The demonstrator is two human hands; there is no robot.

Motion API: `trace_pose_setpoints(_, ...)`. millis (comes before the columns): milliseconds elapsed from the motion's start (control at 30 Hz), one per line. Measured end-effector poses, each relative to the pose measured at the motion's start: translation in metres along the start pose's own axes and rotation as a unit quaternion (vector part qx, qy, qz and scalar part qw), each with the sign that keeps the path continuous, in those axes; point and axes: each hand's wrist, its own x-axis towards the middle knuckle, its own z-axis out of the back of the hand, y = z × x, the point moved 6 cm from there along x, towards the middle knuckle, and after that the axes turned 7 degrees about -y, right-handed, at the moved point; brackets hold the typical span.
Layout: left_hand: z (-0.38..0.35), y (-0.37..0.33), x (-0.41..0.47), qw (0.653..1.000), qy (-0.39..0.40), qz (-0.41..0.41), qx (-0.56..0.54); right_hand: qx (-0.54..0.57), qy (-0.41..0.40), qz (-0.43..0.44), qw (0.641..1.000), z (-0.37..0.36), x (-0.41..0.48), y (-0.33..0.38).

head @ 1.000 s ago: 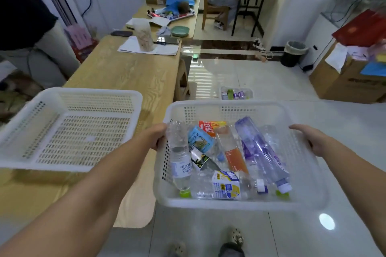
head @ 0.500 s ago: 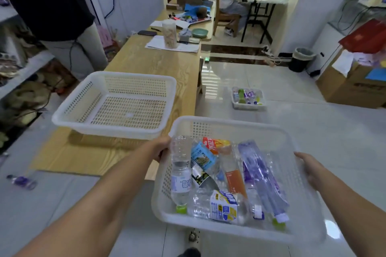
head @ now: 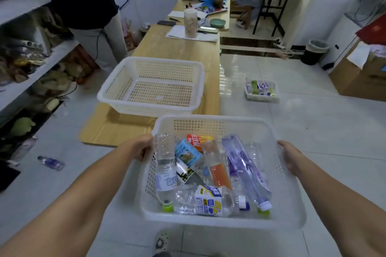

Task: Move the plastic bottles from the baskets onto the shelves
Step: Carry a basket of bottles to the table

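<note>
I carry a white plastic basket [head: 211, 123] above the tiled floor. My left hand [head: 140, 147] grips its left rim and my right hand [head: 290, 157] grips its right rim. Several plastic bottles lie inside, among them a clear bottle with a green cap [head: 166, 175], a yellow-and-blue labelled bottle [head: 208, 199], an orange-labelled one [head: 217, 170] and a purple one [head: 244, 168]. White shelves [head: 37, 62] stand at the far left, packed with bags and clutter. An empty white basket [head: 154, 87] sits on the wooden table [head: 173, 48].
A third small basket [head: 262, 92] with bottles stands on the floor to the right. One loose purple bottle [head: 51, 162] lies on the floor by the shelves. A person in dark top [head: 83, 6] stands between shelves and table. Cardboard boxes [head: 359, 77] and a bin [head: 315, 52] stand at right.
I have backed away from the table and turned left with the basket. The shelves and the standing person have come into view, and the table and empty basket now lie farther off.
</note>
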Motion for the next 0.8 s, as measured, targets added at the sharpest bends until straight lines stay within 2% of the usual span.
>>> trace_pose_setpoints(167, 0.072, 0.02, 0.024, 1.0, 0.002, -0.004, 0.011, 0.009, 0.0, 0.014, 1.0, -0.076, -0.065, 0.009)
trace_pose_setpoints(300, 0.131, 0.033, 0.05, 1.0, -0.016, -0.004, -0.008, 0.009, 0.032, -0.002, 0.999, -0.14, -0.063, 0.001)
trace_pose_setpoints(433, 0.175, 0.044, 0.078, 0.999, -0.04, 0.013, -0.033, 0.01, 0.045, 0.007, 0.999, -0.2, -0.097, 0.007)
trace_pose_setpoints(567, 0.207, 0.052, 0.109, 0.997, -0.026, 0.038, -0.063, 0.013, 0.053, 0.01, 0.998, -0.245, -0.099, 0.019)
trace_pose_setpoints(800, 0.231, 0.013, 0.154, 0.998, -0.014, 0.03, -0.059, 0.016, -0.007, 0.014, 1.0, -0.277, -0.1, 0.074)
